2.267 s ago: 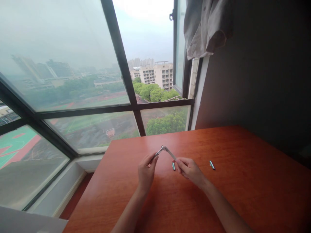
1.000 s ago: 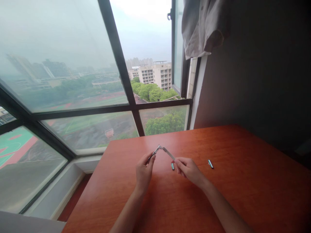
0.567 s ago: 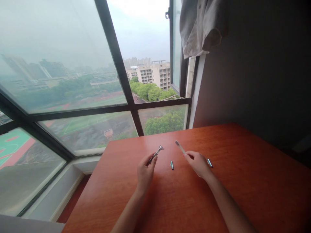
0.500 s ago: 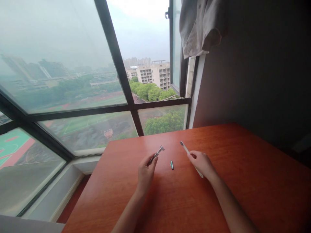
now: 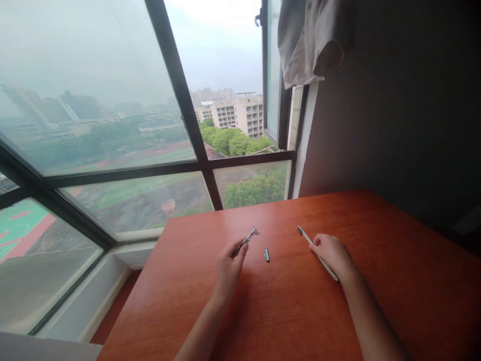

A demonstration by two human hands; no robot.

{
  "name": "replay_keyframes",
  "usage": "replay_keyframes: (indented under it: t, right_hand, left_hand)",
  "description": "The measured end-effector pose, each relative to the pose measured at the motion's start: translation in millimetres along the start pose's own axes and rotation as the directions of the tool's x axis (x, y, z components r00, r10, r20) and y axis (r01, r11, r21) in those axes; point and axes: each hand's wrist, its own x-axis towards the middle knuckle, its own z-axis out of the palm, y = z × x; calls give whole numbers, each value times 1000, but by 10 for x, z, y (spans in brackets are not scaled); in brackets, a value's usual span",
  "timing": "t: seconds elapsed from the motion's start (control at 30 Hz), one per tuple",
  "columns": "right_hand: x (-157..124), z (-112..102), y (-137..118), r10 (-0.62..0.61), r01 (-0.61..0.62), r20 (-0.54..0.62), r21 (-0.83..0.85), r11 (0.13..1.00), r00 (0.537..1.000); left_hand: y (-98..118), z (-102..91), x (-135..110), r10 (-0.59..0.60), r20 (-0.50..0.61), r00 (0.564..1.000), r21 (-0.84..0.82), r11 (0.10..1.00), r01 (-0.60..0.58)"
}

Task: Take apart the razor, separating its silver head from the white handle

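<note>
Between the thumb and fingers of my left hand (image 5: 229,271) is a silver and dark razor handle (image 5: 248,238), its bare metal head tilted up and to the right, above the table. My right hand (image 5: 333,253) pinches a white toothbrush (image 5: 327,269) near its middle. The brush's dark bristle head points to the far left, and its tail end comes out below the hand. A small green and black razor cartridge (image 5: 266,255) lies on the table between my hands, closer to the left one, touched by neither.
The reddish-brown wooden table (image 5: 180,281) has its far edge by a dark window frame (image 5: 205,165). One window pane stands open at the right, with a light garment (image 5: 304,45) hanging near it. A dark wall (image 5: 376,125) rises behind the table's right side.
My right hand has moved to the right with the toothbrush, away from the cartridge. My left hand has shifted slightly right with the razor handle. The cartridge stays in place.
</note>
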Motion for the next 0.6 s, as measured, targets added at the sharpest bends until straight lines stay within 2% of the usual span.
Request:
replay_keyframes:
  t: [0.2,0.6]
  right_hand:
    - [10,6,1,22,-23,-32,-29,999,999]
    - [50,77,71,44,-45,-24,-61,997,999]
  left_hand:
    - [20,-16,11,-21,-14,1000,-29,999,20]
    - [41,-15,10,-27,-15,1000,-15,1000,27]
